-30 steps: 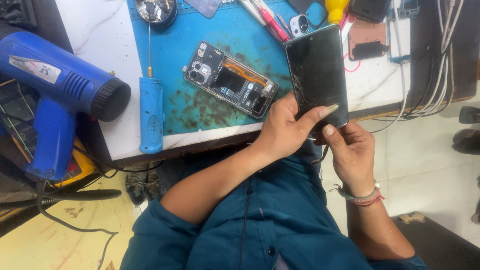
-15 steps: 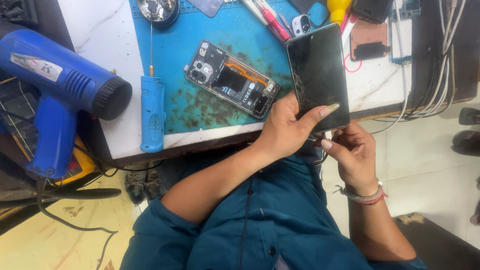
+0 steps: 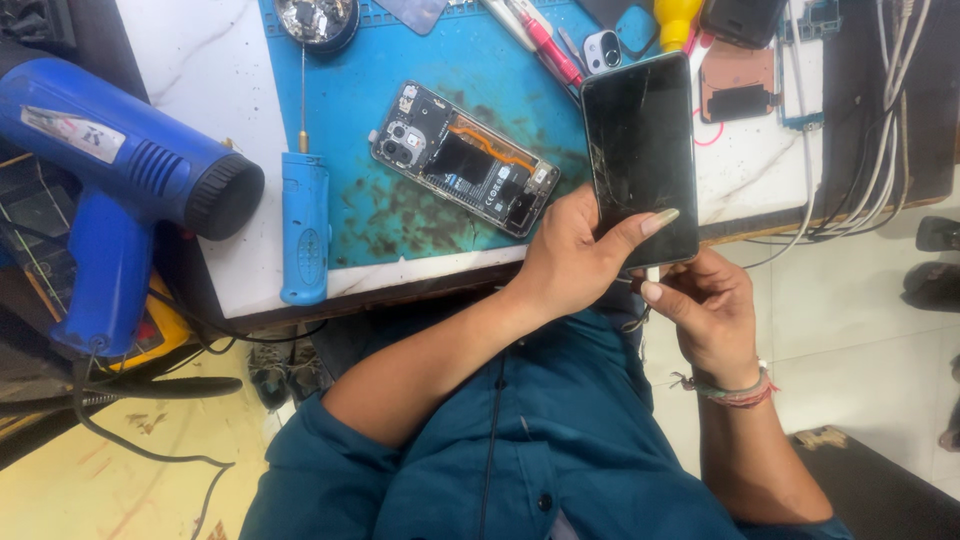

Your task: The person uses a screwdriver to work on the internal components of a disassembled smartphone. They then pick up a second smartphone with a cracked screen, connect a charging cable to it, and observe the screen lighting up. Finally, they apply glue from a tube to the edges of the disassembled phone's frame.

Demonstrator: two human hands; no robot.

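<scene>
My left hand (image 3: 565, 262) grips a black phone (image 3: 640, 150) with a cracked dark screen, thumb lying across its lower part. The phone is held upright over the front edge of the table. My right hand (image 3: 705, 310) is just below the phone's bottom edge, fingers curled against it; a small pale piece shows between its fingertips and the phone, too small to identify. A thread bracelet is on the right wrist.
An opened phone body (image 3: 463, 160) with bare internals lies on a stained blue work mat (image 3: 400, 215). A blue screwdriver (image 3: 304, 235) lies at the mat's left edge. A blue heat gun (image 3: 120, 180) sits at left. Small parts, tools and cables (image 3: 860, 130) crowd the back right.
The phone and both hands have barely shifted. My right hand's fingers have curled a little closer under the phone's bottom edge.
</scene>
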